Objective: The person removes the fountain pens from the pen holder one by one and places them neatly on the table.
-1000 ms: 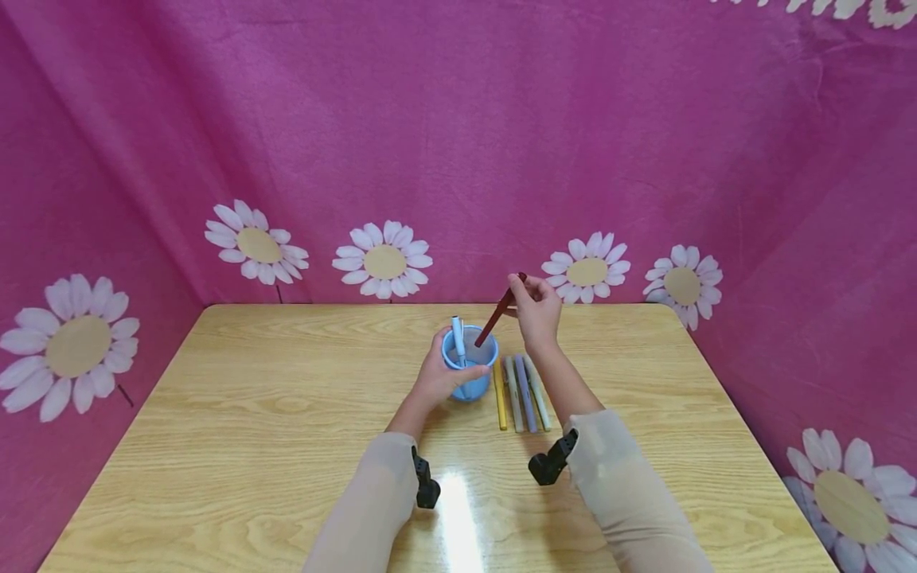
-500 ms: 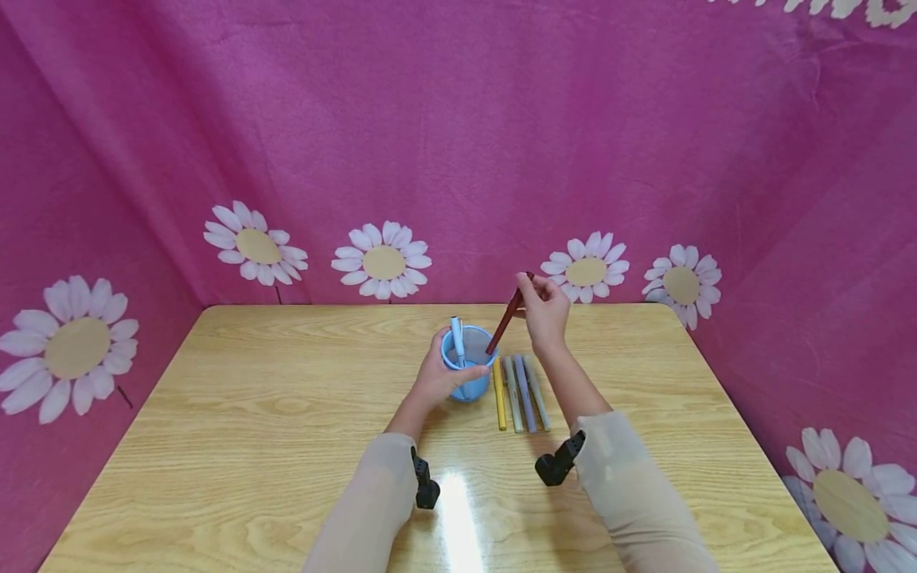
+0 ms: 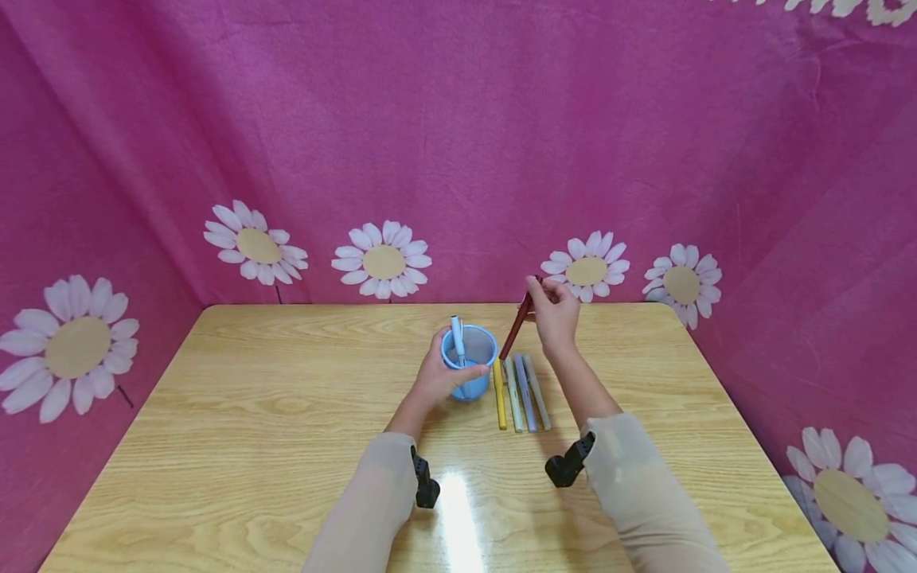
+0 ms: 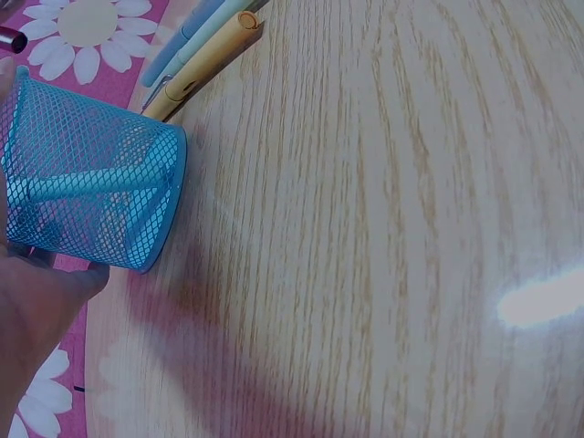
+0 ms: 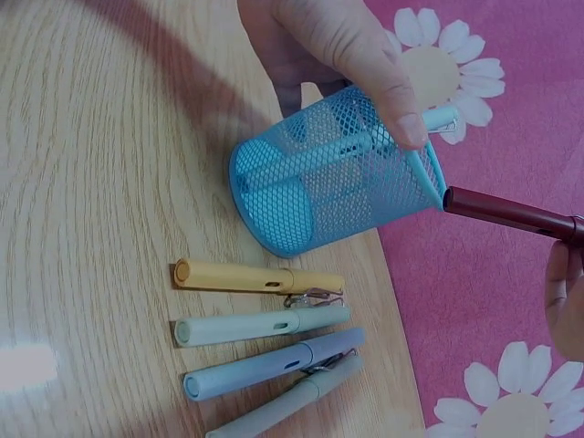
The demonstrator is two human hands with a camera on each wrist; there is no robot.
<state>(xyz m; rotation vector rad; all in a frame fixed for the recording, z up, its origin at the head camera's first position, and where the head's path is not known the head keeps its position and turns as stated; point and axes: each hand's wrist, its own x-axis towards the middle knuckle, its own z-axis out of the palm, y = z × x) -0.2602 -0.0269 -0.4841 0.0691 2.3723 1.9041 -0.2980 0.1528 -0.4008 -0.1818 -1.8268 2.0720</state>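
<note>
A blue mesh pen cup (image 3: 474, 387) stands on the table, its rim gripped by my left hand (image 3: 437, 377), thumb across the near side. One light blue pen (image 3: 458, 341) leans inside it, visible through the mesh in the left wrist view. My right hand (image 3: 558, 324) pinches a dark red pen (image 3: 517, 328) by its upper end. The red pen slants down to the left, its lower end just right of the cup's rim and outside it. Beside the cup lie a yellow pen (image 5: 237, 276), a pale green pen (image 5: 246, 327), a lavender pen (image 5: 255, 369) and a grey-green pen (image 5: 292, 406).
The wooden table (image 3: 286, 430) ends at the back against a pink curtain (image 3: 458, 159) printed with white daisies. Curtain also hangs along both sides. A bright light reflection (image 3: 460, 525) falls near the front of the table.
My right hand has moved right with the red pen, bringing its lower end from over the cup's opening to outside the rim. My left hand and the cup have stayed still.
</note>
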